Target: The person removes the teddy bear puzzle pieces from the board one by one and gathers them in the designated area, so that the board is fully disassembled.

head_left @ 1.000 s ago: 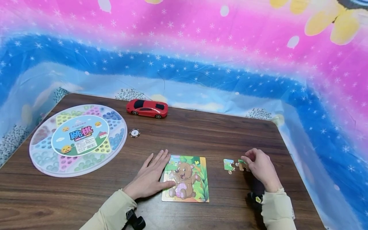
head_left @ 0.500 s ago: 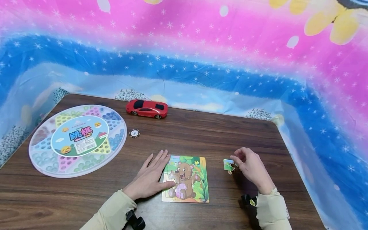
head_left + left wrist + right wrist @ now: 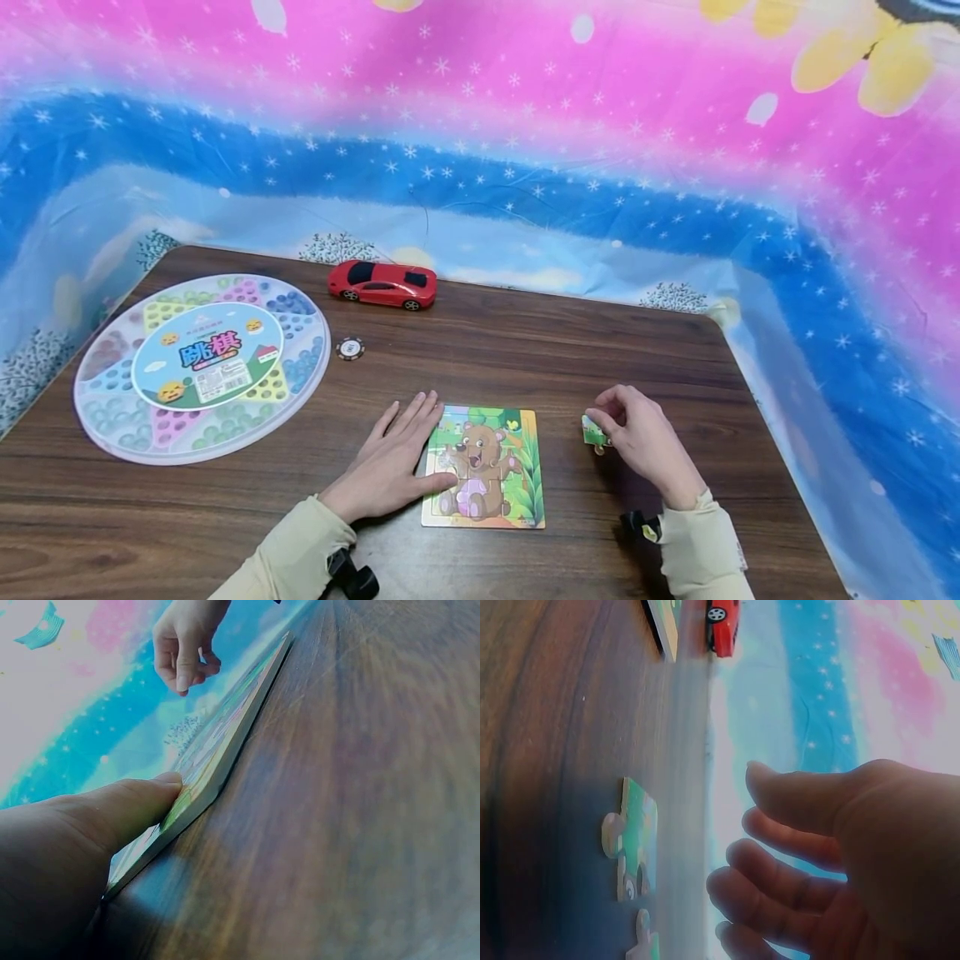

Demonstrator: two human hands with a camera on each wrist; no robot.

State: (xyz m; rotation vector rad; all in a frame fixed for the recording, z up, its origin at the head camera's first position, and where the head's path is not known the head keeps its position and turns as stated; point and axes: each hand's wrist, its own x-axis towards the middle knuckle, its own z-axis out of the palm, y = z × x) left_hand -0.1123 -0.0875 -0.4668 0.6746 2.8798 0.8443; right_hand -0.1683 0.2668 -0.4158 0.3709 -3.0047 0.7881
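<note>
A square jigsaw puzzle [image 3: 483,467] with a cartoon bear on it lies on the table. My left hand [image 3: 393,462] rests at its left edge with fingers spread, and the thumb [image 3: 146,799] lies on the puzzle's surface. Right of the puzzle, a loose green-and-blue puzzle piece [image 3: 594,431] lies on the wood. My right hand [image 3: 637,437] hovers over it, hiding part of the area. In the right wrist view its fingers [image 3: 757,889] are loosely bent and apart from the thumb, holding nothing. That view also has a second piece [image 3: 649,946], cut off at the bottom.
A round Chinese checkers set [image 3: 202,367] with clear marble compartments stands at the left. Behind the puzzle are a red toy car [image 3: 382,284] and a black-and-white poker chip [image 3: 350,348]. The brown table [image 3: 540,350] meets a pink and blue cloth [image 3: 480,150] at its far edge.
My right hand has moved left, from the right-hand loose piece to over the left-hand one. The left hand and the puzzle have stayed put.
</note>
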